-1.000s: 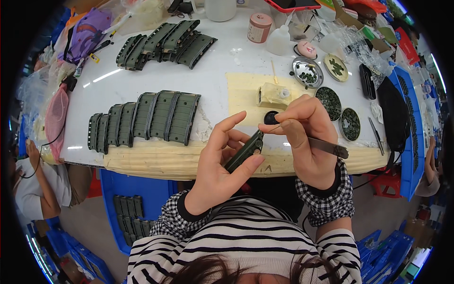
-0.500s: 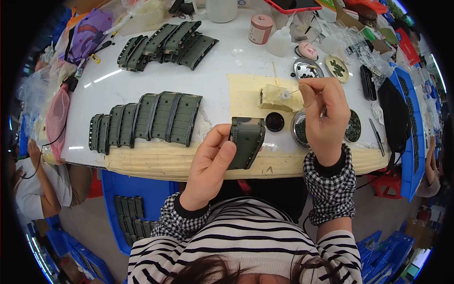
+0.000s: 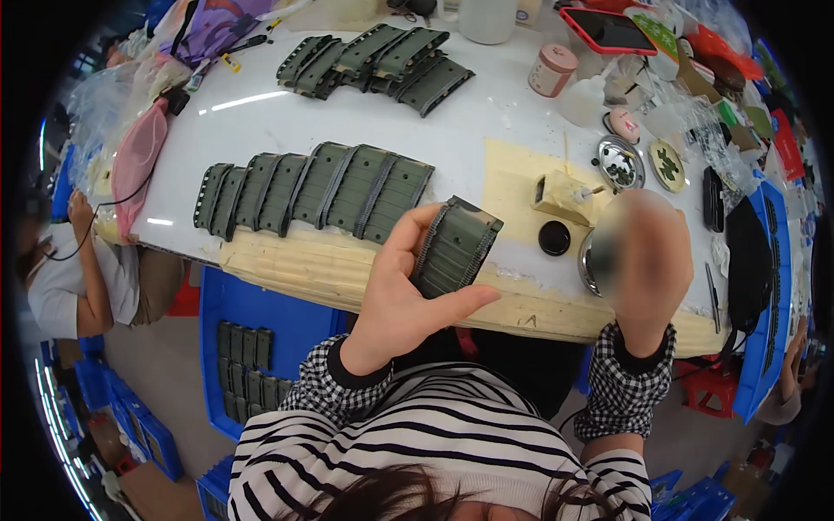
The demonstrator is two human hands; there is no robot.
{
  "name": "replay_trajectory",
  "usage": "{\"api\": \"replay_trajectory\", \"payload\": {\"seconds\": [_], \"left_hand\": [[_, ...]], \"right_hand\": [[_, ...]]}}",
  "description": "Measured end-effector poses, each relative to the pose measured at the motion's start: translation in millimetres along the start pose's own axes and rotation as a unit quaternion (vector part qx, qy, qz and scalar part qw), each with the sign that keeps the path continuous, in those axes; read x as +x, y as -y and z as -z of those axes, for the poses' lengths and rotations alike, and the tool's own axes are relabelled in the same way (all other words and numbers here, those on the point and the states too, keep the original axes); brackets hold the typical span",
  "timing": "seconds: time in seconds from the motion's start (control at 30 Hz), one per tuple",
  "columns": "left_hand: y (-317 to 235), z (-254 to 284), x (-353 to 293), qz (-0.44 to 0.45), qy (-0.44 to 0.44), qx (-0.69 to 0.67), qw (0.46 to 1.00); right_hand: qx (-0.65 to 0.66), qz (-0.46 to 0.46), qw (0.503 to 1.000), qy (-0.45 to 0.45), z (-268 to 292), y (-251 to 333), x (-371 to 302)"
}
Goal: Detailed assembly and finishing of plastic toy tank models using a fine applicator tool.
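Observation:
My left hand (image 3: 391,304) is closed around a curved dark green plastic shell (image 3: 457,247) with ridged edges, held tilted above the table's front edge. My thumb points away to the right. To the right, my right hand (image 3: 665,260) hovers over a round metal tin (image 3: 588,265); a blur covers its fingers, so I cannot see what they hold. Between the two hands are a small black round cup (image 3: 553,238) and a yellow-taped block (image 3: 556,196) with a white nozzle-like piece on it.
A row of similar green shells (image 3: 334,193) leans along the left front, with a pile (image 3: 382,62) behind. Two small dishes (image 3: 667,165) of little parts sit back right. Tweezers (image 3: 713,295) lie at the right. A blue tray (image 3: 261,304) with shells is below the table.
The view has shifted, so the table appears lower and further right. My left hand has tilted the shell. My right hand has moved from near the taped block to over the tin.

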State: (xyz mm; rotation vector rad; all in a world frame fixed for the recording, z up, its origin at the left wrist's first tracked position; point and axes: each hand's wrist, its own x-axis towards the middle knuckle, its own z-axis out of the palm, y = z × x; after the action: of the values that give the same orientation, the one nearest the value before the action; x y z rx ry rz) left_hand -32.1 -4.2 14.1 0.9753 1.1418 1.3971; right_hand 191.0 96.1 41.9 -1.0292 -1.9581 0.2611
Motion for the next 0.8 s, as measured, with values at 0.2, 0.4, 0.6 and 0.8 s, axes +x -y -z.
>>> {"api": "replay_trajectory", "payload": {"seconds": [0.2, 0.4, 0.6, 0.8], "left_hand": [[-14.3, 73.0, 10.8, -0.172, -0.271, 0.252, 0.913], [-29.4, 164.8, 11.7, -0.157, -0.4, 0.509, 0.745], [-32.2, 160.8, 17.3, -0.077, -0.375, 0.545, 0.746], [-39.1, 151.5, 17.7, -0.143, -0.332, 0.692, 0.625]], "right_hand": [[0.021, -0.011, 1.0, 0.013, 14.4, 2.8, -15.3], [0.024, -0.017, 0.998, 0.052, 16.2, 10.4, -17.9], [0.014, -0.021, 0.998, 0.066, 18.8, 11.5, -16.6], [0.007, -0.028, 0.998, 0.056, 27.2, 6.5, -20.4]]}}
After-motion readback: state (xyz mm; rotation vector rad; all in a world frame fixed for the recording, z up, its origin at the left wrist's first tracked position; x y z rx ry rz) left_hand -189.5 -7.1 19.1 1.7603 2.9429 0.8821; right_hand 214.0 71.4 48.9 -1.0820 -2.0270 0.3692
